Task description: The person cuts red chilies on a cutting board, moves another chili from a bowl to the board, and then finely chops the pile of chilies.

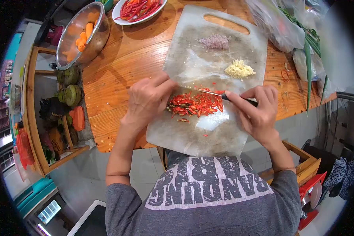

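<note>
My right hand (259, 108) is wrapped round the black handle of a knife (240, 99). Its thin blade points left, over a heap of chopped red chilies (196, 104). At the tip end of the blade, my left hand (151, 94) has its fingers closed in a pinch on the knife. The chilies lie on a worn white cutting board (224, 137). Farther up the board are a small pile of minced pale-yellow garlic (240, 69) and a pile of chopped purplish shallots (215, 41).
A metal bowl (102, 35) with carrots (89, 29) stands at the upper left of the wooden table (118, 74). Beside it is a white plate (124, 21) of red chilies. Plastic bags (281, 29) and green onions (308, 70) lie right. Left is a wooden-framed vegetable rack (31, 102).
</note>
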### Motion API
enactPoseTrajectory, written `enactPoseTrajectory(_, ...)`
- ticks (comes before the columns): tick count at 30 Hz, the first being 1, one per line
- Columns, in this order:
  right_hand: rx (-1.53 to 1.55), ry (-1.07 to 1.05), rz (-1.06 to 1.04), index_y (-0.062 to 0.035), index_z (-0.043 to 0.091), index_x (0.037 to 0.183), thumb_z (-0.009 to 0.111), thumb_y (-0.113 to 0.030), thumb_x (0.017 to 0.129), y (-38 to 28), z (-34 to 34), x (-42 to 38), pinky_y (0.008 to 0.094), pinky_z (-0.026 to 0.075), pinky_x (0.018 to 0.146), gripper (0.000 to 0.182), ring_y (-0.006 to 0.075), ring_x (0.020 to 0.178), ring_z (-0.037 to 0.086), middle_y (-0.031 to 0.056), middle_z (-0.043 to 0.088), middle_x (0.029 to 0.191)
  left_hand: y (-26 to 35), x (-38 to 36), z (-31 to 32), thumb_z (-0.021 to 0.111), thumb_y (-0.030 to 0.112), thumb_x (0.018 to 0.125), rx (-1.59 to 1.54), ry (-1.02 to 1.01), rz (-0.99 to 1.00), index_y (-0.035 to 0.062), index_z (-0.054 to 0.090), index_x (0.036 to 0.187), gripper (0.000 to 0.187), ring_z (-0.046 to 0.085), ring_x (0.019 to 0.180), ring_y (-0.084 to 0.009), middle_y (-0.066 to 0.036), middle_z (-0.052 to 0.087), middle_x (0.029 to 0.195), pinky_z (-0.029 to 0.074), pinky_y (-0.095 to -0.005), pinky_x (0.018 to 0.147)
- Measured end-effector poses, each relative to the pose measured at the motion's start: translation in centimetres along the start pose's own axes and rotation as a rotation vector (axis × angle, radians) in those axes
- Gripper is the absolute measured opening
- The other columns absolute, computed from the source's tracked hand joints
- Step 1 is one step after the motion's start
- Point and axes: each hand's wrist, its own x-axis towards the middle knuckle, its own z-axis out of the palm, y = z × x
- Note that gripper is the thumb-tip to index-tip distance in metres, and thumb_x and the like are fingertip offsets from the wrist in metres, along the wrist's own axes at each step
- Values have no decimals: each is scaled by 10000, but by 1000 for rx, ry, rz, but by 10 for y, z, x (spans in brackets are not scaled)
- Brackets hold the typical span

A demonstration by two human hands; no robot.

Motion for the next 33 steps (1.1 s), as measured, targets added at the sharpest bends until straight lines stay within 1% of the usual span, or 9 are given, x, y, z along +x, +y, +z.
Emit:
enactPoseTrajectory(8,128,-82,101,-174,788,1123,809,-114,734,7,6,-3,376,370,762,394,230,776,509,27,537,792,2,-3,-2,754,97,789,-36,-15,-8,136,725,919,139,650,677,-268,-39,647,827,501,-378,596)
enactPoseTrajectory(12,100,-54,100,-200,768,1123,806,-160,759,3,14,0,384,377,739,368,243,766,505,15,524,798,-1,-3,-3,758,102,788,-58,22,-29,137,729,910,130,649,675,-271,-44,642,815,503,-381,598)
enactPoseTrajectory(13,193,-95,96,-160,783,1111,799,-104,753,8,8,1,379,376,710,362,234,758,508,34,544,778,-2,-1,-3,759,103,788,-51,22,-21,137,730,907,127,648,674,-271,-45,640,813,503,-382,598)
enactPoseTrajectory(16,33,-11,10,-205,777,1081,809,-153,746,2,-3,11,380,382,717,341,238,768,506,12,528,799,0,-3,-3,756,103,786,-31,7,-16,138,719,903,127,643,669,-269,-40,632,814,501,-384,594)
enactPoseTrajectory(20,79,-41,59,-210,792,1042,800,-133,749,6,5,6,362,379,721,303,226,777,519,8,523,782,-2,1,-4,755,111,789,-26,16,-21,140,717,909,130,643,671,-272,-38,632,819,503,-385,597)
enactPoseTrajectory(21,69,-22,23,-184,799,1099,798,-124,764,6,0,11,369,375,702,340,219,746,500,11,549,778,-1,-1,-4,759,117,791,-40,-3,-29,140,728,910,125,646,676,-276,-43,636,815,504,-386,601)
enactPoseTrajectory(24,128,-70,72,-186,802,1089,808,-144,757,17,10,9,364,372,707,335,216,754,500,5,555,785,0,0,-6,760,108,784,-33,-6,-25,136,727,918,141,652,689,-275,-42,639,829,510,-385,610)
enactPoseTrajectory(27,84,-54,44,-232,789,1103,803,-146,748,9,12,10,378,391,757,365,215,793,540,2,537,792,-2,-2,-4,760,102,778,-21,13,-38,131,726,919,149,658,702,-273,-45,640,834,516,-381,619)
enactPoseTrajectory(33,71,-42,19,-245,790,1092,806,-176,743,4,6,10,372,389,773,356,209,777,541,-3,541,797,-4,-4,-10,749,85,781,-40,-15,-58,120,725,925,151,658,703,-273,-47,642,834,518,-376,623)
